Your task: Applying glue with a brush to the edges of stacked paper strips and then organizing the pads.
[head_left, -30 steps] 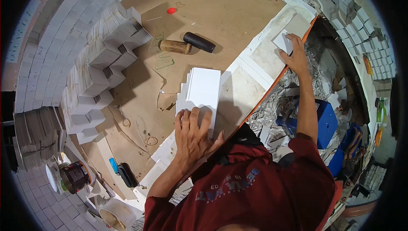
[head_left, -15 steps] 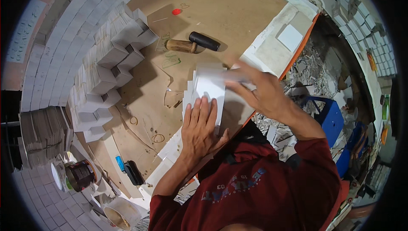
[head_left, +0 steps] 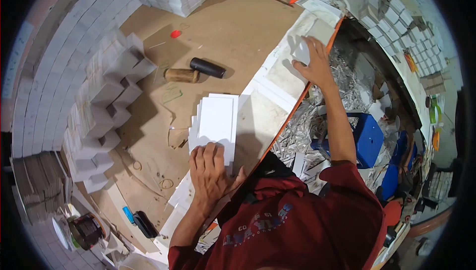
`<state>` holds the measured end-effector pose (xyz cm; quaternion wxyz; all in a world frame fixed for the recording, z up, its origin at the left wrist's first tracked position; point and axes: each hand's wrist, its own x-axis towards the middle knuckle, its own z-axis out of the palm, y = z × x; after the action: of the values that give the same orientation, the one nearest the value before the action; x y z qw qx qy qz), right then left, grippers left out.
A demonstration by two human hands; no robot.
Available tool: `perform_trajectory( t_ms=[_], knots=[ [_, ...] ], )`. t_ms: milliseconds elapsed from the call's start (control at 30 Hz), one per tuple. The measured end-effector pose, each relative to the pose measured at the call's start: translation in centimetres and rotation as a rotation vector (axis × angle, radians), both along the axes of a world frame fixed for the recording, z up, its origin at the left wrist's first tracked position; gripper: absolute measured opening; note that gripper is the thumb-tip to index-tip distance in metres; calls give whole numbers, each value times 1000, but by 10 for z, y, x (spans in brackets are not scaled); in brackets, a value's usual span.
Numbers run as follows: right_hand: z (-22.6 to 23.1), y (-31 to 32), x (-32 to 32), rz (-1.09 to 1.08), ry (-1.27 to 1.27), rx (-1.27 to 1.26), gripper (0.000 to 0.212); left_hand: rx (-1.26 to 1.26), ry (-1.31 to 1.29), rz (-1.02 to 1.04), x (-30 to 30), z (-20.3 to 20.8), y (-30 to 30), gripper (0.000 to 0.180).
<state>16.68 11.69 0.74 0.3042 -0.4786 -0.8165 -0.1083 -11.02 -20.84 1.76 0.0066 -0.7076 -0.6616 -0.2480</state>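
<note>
My left hand presses down on a stack of white boards. Its fingers lie flat on the near end and the thumb sticks out to the right. Farther off on the right, my right hand is closed on a small white card, thumb below and fingers over it. That card is tilted above a pale, paste-smeared strip along the table's edge. Just beyond the fingers a greyish square piece lies on the strip.
A mallet with a black head and wooden handle lies beyond the stack. Folded white boards stand piled left. A black stapler-like tool is at lower left. Past the orange table edge are paper scraps and a blue stool.
My right hand has moved from the stack, where it was blurred, out to the pale strip and now grips the white card there. My left hand stays on the stack; the view has shifted.
</note>
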Motion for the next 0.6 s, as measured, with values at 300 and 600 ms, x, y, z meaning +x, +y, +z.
perform_trajectory(
  t_ms=[300,600],
  knots=[
    [-38,54,48,-205,651,-106,29,-81,-7,-19,1,5,4,76],
    [92,-133,-111,953,328,-324,63,-130,107,62,1,-4,-7,92]
  ],
)
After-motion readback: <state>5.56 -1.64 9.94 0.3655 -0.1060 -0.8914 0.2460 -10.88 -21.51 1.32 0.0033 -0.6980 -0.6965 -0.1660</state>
